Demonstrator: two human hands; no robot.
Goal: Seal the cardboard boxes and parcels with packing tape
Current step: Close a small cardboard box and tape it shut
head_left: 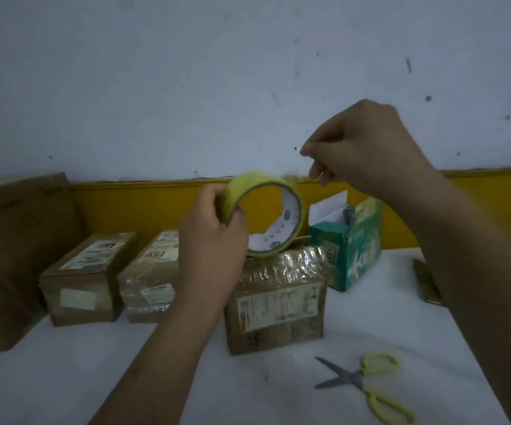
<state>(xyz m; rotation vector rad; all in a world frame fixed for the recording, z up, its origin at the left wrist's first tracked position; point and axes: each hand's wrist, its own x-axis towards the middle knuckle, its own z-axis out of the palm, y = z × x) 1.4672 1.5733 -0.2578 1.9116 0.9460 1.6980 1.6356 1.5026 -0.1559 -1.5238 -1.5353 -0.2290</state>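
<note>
Two parcels [85, 277] [150, 271] sit at the left of the worktop [248, 394], out of your way. Your left hand [214, 240] grips the tape roll [266, 213] with its fingers [239, 220], held just above the brown box [275, 299] so tape can run onto it. Your right hand [364, 148] has its fingers [318, 173] pinched, apparently on the tape end [297, 177], lifted clear. Scissors [367, 384] lie ready nearby.

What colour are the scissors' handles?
Pale yellow-green, with grey blades. The scissors lie open on the white table; the head view shows them.
</note>
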